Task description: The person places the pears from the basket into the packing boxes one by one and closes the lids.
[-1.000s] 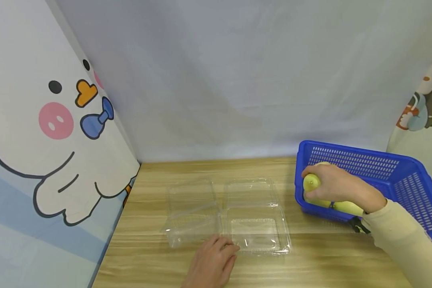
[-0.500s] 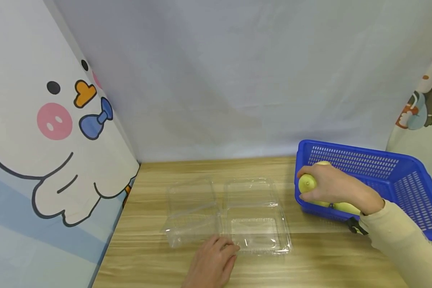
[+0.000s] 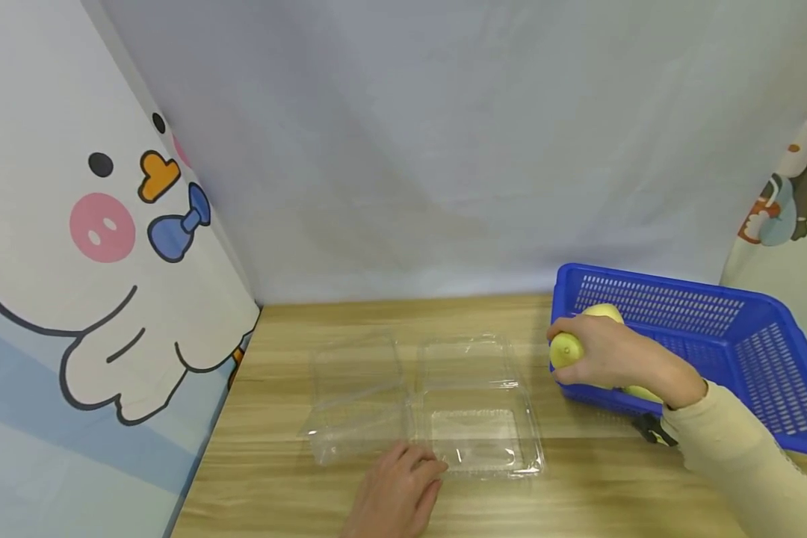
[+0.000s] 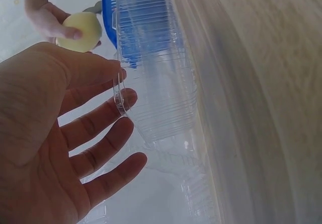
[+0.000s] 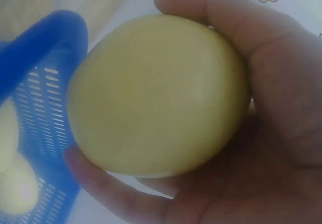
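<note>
Fingers (image 5: 211, 12) of the right hand (image 3: 619, 359) curl around a yellow pear (image 5: 156, 95) above the blue basket's (image 3: 746, 336) left rim. Left hand (image 3: 397, 489), fingers straight, touches the open clear clamshell box (image 3: 474, 403) on the wooden table (image 3: 578, 486).

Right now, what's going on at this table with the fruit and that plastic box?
A person works at a wooden table. Their right hand grips a round yellow fruit at the near-left corner of a blue basket, where more yellow fruit lies. Their left hand rests, fingers straight, at the front edge of an open, empty clear clamshell box, touching its rim.
</note>
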Motion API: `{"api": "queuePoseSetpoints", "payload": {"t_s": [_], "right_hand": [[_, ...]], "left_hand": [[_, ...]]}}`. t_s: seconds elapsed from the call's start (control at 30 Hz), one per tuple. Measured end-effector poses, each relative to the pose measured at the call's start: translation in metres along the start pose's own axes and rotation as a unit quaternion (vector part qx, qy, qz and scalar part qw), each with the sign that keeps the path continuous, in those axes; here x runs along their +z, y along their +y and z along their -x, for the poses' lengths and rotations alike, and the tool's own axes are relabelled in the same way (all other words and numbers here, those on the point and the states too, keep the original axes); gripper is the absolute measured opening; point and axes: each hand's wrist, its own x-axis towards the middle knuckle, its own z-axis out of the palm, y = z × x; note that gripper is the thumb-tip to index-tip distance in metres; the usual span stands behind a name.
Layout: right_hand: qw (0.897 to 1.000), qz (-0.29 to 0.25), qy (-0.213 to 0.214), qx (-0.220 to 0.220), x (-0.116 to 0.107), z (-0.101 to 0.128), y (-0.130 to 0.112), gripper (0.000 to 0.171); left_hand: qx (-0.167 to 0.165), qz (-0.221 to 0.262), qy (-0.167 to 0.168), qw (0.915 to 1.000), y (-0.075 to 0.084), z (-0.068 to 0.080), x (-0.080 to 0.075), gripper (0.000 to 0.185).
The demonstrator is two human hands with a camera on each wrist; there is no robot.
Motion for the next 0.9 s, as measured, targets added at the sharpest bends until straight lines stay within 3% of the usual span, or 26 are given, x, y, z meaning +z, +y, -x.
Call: {"api": "queuePoseSetpoints", "payload": {"t_s": [0.9], "right_hand": [[1.000, -0.005, -0.005, -0.015, 0.015, -0.001, -0.005, 0.057]], "left_hand": [[0.010, -0.009, -0.001, 0.9999, -0.001, 0.000, 0.003, 0.015]]}}
